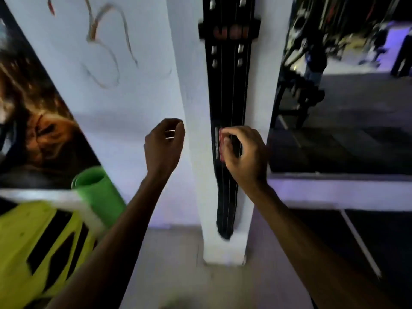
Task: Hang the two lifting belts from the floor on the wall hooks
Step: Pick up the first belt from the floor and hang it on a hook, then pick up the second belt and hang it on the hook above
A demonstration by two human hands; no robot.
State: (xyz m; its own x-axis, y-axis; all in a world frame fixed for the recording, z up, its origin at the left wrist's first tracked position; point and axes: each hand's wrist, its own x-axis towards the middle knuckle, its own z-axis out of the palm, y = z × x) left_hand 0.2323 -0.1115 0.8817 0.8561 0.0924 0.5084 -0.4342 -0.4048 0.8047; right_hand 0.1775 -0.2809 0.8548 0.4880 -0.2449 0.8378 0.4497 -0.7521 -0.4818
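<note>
At the far left a dark poster (38, 130) slants along the white wall (124, 121), and below it stand a yellow-green frame (26, 237) and a green rolled mat (100, 192), its open end facing up.

The left forearm rises from the bottom edge towards the middle. The left hand (165, 143) is raised in front of the wall, just left of the pillar's left edge, its back towards the camera. Its fingers are curled loosely inward, thumb tip near the fingertips, and they clamp on nothing.

The white pillar (191, 90) runs from the top edge down to the floor. A black lifting belt (227, 94) hangs flat against its front face, long and upright, with pale stitch lines and metal rivets; its narrow lower end stops just above the pillar's foot. Blur hides whether one belt or two hang there, and the hook is out of view.

The right forearm slants up from the lower right corner. The right hand (245, 152) is at the belt, fingers bent and pinched with the thumb on its left edge, roughly halfway down the visible strap.

To the right lies dark flooring with blurred gym equipment (312, 63) behind.
</note>
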